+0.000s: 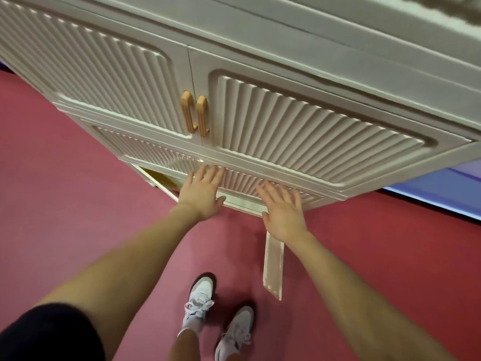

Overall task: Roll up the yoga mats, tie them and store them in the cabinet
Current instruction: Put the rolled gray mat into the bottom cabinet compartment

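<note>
Both hands flat and spread here, gripping nothing: the left hand (pixel 201 192) presses its palm against the ribbed front of the lower drawer (pixel 242 178), and the right hand (pixel 282 208) sits just beside it on the same panel, fingers splayed. The drawer stands slightly out from the white cabinet (pixel 299 121), with a sliver of yellow showing in the gap at its left end; whether that is a yoga mat cannot be told, and no mat shows plainly. Above the hands, the two ribbed doors are closed, their wooden handles (pixel 195 114) side by side. Below, a pale strip (pixel 273 267) lies on the red floor (pixel 65 204) near the white sneakers (pixel 200 300).
</note>
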Demonstrator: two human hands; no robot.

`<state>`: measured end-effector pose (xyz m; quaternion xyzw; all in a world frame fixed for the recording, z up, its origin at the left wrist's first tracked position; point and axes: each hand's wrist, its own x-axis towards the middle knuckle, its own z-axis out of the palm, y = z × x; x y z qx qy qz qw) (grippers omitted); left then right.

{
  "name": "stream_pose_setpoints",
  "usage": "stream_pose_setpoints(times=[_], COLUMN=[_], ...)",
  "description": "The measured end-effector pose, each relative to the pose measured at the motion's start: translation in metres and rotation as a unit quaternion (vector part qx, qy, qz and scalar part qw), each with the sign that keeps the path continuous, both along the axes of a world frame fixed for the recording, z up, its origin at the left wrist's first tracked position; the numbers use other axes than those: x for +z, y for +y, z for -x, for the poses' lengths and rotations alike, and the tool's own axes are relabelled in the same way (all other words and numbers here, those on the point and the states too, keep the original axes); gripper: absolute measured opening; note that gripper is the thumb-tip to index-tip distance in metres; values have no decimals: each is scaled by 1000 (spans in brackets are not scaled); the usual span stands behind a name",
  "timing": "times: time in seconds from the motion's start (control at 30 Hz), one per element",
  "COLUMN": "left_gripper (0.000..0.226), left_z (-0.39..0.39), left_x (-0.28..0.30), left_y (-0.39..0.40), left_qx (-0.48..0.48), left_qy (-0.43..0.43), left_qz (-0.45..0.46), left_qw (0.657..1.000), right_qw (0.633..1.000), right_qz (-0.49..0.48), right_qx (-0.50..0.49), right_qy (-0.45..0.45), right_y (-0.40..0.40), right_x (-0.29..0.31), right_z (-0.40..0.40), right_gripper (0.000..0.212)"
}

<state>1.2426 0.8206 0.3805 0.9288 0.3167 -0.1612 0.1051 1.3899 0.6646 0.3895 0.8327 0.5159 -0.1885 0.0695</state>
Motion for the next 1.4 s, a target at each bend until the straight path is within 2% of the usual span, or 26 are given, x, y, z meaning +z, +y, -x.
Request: stream_pose_setpoints(times=[0.17,0.33,0.43,0.67,0.77,1.0,1.13,1.4], left_gripper=[75,58,46,42,51,48,48,47], left_z=[10,21,41,109,153,270,343,509], left_x=[8,47,76,153,181,210,224,231], left_y=[7,-4,-10,-66,-111,-219,-269,-318], left_qx=[-29,-25,-20,-16,-23,-21,-4,38], left_qy=[21,-107,-190,-242,-258,-224,-199,-199], left_qz=[14,-13,-31,-58,-73,-91,-73,-88], left_qw=[999,994,981,968,963,970,977,975], right_qw=[999,996,990,977,974,977,976,976], right_qz=[-3,-49,-113,-197,-220,-211,-215,-212], right_qx=[-41,-68,-81,-81,-57,0,22,44], right_qy=[21,27,26,19,2,-16,-31,-3], right_y=[4,1,-11,-61,-96,-195,-244,-273], right_x=[10,47,73,146,170,202,213,225], right_z=[14,39,57,115,152,252,319,472], right_gripper=[63,56,52,46,43,41,43,41])
